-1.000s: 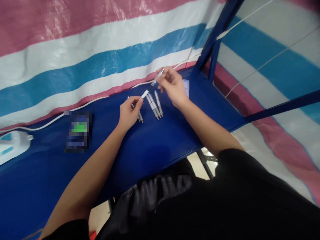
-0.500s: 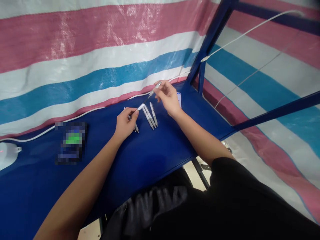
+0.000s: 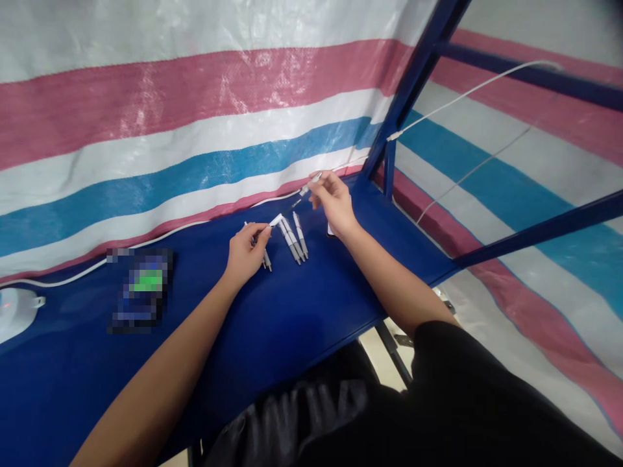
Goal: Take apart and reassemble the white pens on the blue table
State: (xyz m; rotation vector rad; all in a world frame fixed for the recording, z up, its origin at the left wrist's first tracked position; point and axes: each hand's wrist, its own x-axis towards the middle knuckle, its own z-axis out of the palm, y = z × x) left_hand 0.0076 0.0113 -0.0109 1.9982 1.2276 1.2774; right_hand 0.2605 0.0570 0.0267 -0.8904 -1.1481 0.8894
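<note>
The person's left hand [image 3: 247,253] has a slim white pen part [image 3: 276,221] pinched between thumb and forefinger, its free end pointing up towards the other hand. Over there the right hand [image 3: 335,200], raised a little higher, grips a pale pen piece [image 3: 311,184] in its fingertips, tilted and roughly in line with the first. A thin dark rod [image 3: 293,205] shows between the two, though I can't make out whether it touches either. Both hands are above the blue tabletop [image 3: 302,311], close to its back edge. Just below the gap between them lie several white-and-grey pens [image 3: 294,240], side by side and slanting; more pens [image 3: 267,261] poke out from under the left hand, partly hidden. A phone-like object [image 3: 331,231] peeks out by the right wrist. Well off to the left sits a dark, blurred-out object [image 3: 143,290], with a rounded white device [image 3: 17,312] beyond it, and a white cable [image 3: 78,279] runs along by the striped sheet [image 3: 195,117].
</note>
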